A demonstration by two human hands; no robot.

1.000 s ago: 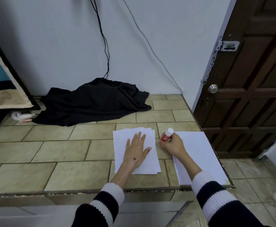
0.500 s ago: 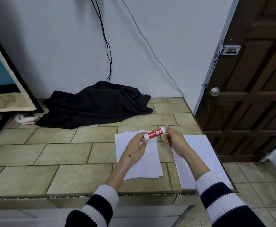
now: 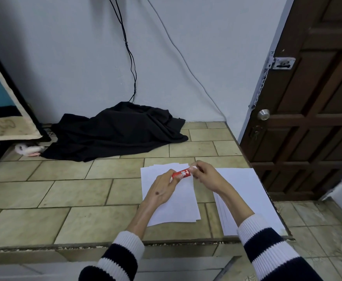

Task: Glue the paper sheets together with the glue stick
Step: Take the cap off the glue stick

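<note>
Glue stick (image 3: 181, 173): one, red, lying near level in the air at centre frame, held over the left stack.
Left hand (image 3: 162, 191): fingers curled round the stick's lower red end.
Right hand (image 3: 205, 177): fingertips pinching the stick's white end.
Paper stacks: two, both white, well apart; left stack (image 3: 176, 207) under the hands, right stack (image 3: 245, 191) at the ledge's right edge.
Sleeves: two, striped dark and white, lower frame.
Tiled ledge (image 3: 64, 191): carries both stacks.
Black cloth (image 3: 115, 130): one heap, upper middle, against the wall.
Door (image 3: 312, 110): one, brown, right side.
</note>
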